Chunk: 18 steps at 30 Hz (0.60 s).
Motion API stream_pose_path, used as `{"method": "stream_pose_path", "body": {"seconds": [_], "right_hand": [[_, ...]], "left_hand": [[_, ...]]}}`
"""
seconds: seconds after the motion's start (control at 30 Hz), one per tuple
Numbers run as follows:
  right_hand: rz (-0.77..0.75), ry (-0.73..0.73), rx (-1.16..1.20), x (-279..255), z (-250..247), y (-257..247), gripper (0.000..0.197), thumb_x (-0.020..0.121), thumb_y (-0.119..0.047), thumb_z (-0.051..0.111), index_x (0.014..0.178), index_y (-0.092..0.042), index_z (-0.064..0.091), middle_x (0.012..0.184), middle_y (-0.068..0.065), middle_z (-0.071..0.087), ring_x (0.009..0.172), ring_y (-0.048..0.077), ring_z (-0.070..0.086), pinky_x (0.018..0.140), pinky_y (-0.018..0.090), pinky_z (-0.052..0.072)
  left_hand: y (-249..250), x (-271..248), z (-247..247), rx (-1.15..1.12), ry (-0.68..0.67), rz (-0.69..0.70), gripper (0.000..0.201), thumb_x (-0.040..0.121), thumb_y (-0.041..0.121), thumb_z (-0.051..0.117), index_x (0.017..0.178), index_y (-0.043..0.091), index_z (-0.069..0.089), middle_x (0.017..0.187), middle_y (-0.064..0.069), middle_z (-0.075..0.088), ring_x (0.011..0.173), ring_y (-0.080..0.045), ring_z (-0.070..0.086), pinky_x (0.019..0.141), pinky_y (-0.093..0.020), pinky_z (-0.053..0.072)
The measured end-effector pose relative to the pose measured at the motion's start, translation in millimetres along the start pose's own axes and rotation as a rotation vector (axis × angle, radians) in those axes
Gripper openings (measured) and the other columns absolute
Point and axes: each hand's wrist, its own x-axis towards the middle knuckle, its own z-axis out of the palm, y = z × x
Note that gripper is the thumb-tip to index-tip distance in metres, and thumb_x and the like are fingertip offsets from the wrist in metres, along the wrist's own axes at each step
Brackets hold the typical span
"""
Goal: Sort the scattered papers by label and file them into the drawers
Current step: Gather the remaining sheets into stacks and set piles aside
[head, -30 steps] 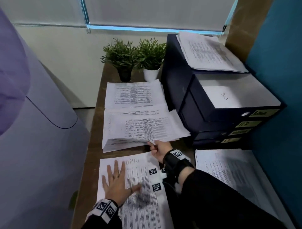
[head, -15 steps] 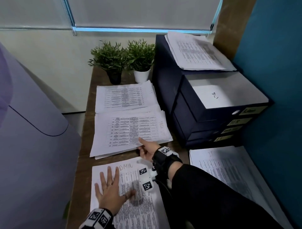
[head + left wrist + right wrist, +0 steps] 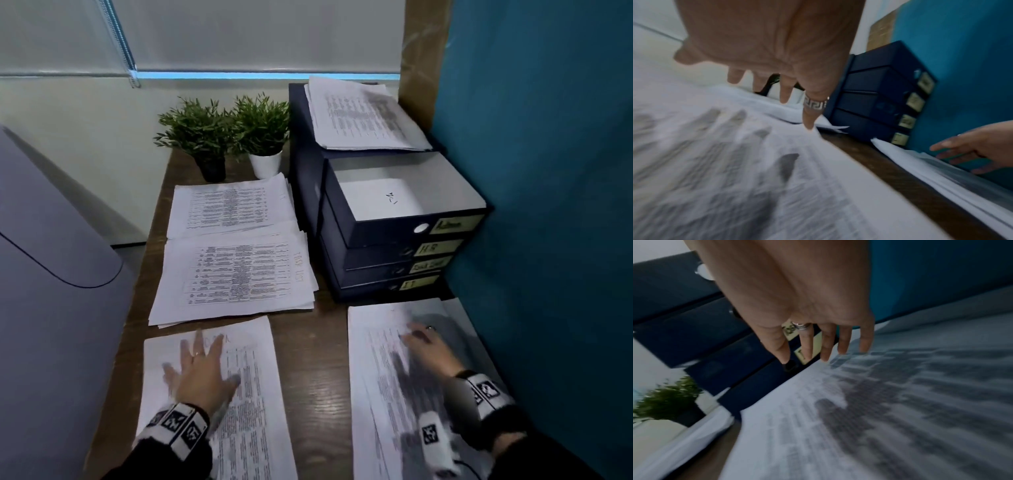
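Papers lie under both my hands: my left hand [image 3: 200,371], fingers [image 3: 785,91] spread straight, hovers over the near-left sheet [image 3: 253,411]; my right hand [image 3: 428,346], fingers [image 3: 825,344] loosely extended, hovers over the near-right stack [image 3: 383,394]. Farther off, two more stacks [image 3: 236,274] sit left of the drawer unit [image 3: 376,246], whose top drawer [image 3: 387,228] stands open.

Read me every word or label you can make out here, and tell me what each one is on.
"H R": yellow label, second navy drawer.
"I T": yellow label, bottom navy drawer.
"TASK LIST": handwritten, middle white paper stack.
Top drawer label: seemingly "Admin", blurred.
Third drawer label: unreadable.
Printed tables, near-left sheet's heading: blurred.
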Motion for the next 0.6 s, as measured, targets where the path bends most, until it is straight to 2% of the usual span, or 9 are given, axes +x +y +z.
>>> {"method": "stream_pose_path", "body": {"seconds": [0.1,0.17,0.23,0.3,0.37,0.43,0.5,0.57,0.6], "right_hand": [[-0.044,0.083,-0.213,7.2,-24.2,40.3,0.013,0.083,-0.011,0.063,0.096,-0.012,0.06,0.093,0.005,0.061,0.099,0.024,0.055,0.077,0.028,0.045],[0.031,0.067,-0.229,12.2,-30.4,64.6,0.057,0.077,-0.016,0.072,0.128,-0.004,0.048,0.127,0.019,0.051,0.121,0.032,0.047,0.1,0.04,0.042],[0.082,0.059,-0.236,18.3,-31.9,87.5,0.101,0.061,-0.031,0.085,0.141,-0.007,0.028,0.143,0.017,0.036,0.133,0.034,0.036,0.112,0.047,0.03],[0.068,0.122,-0.25,25.6,-33.5,105.3,0.124,0.043,-0.045,0.089,0.143,-0.016,0.023,0.146,0.01,0.032,0.135,0.031,0.034,0.113,0.048,0.027],[0.042,0.203,-0.228,21.3,-38.7,101.0,0.116,0.042,-0.031,0.092,0.139,-0.016,0.03,0.138,0.009,0.04,0.129,0.032,0.04,0.109,0.05,0.034],[0.077,0.2,-0.06,14.4,-44.5,94.4,0.086,0.049,-0.007,0.088,0.124,-0.011,0.045,0.12,0.013,0.056,0.11,0.033,0.055,0.096,0.051,0.046],[0.092,0.202,0.067,9.2,-50.3,94.3,0.061,0.056,0.0,0.081,0.108,-0.014,0.054,0.107,0.016,0.064,0.095,0.031,0.062,0.085,0.051,0.053],[0.079,0.204,0.166,5.9,-55.4,94.1,0.041,0.069,0.002,0.072,0.107,-0.007,0.059,0.104,0.017,0.065,0.088,0.027,0.062,0.079,0.043,0.054],[0.066,0.189,0.205,0.9,-57.6,90.9,0.032,0.075,0.005,0.066,0.106,0.001,0.06,0.096,0.014,0.065,0.081,0.023,0.062,0.073,0.035,0.053]], "left_hand": [[54.1,-15.1,2.4,-0.233,0.126,0.241,0.061,0.087,0.027,0.059,0.141,0.021,0.032,0.15,-0.006,0.031,0.137,-0.023,0.029,0.112,-0.037,0.023],[94.8,-22.6,12.2,-0.453,-0.028,0.302,0.055,0.086,0.016,0.06,0.137,0.014,0.038,0.135,-0.008,0.049,0.119,-0.019,0.05,0.095,-0.017,0.035],[129.6,-25.6,31.2,-0.554,-0.17,0.243,0.055,0.086,0.015,0.06,0.137,0.013,0.038,0.129,-0.007,0.055,0.112,-0.018,0.055,0.092,-0.017,0.039],[156.6,-27.6,52.5,-0.613,-0.299,0.198,0.06,0.088,0.016,0.058,0.141,0.01,0.031,0.127,-0.009,0.055,0.117,-0.02,0.052,0.097,-0.022,0.039],[173.8,-30.5,68.6,-0.692,-0.358,0.172,0.059,0.089,0.012,0.056,0.14,0.008,0.028,0.127,-0.011,0.055,0.118,-0.022,0.051,0.095,-0.025,0.04],[181.3,-33.2,81.2,-0.735,-0.358,0.16,0.052,0.088,0.005,0.055,0.136,0.005,0.035,0.127,-0.013,0.057,0.115,-0.024,0.055,0.093,-0.028,0.044],[180.7,-34.6,91.1,-0.775,-0.372,0.187,0.039,0.087,-0.001,0.053,0.126,0.002,0.049,0.122,-0.012,0.061,0.106,-0.022,0.06,0.083,-0.023,0.049],[172.3,-33.7,98.5,-0.841,-0.343,0.19,0.03,0.089,-0.002,0.051,0.118,0.0,0.057,0.114,-0.009,0.064,0.096,-0.019,0.06,0.074,-0.019,0.05],[167.3,-31.4,101.8,-0.885,-0.315,0.169,0.028,0.09,-0.002,0.05,0.116,-0.001,0.059,0.112,-0.011,0.065,0.094,-0.02,0.061,0.078,-0.024,0.051]]}}
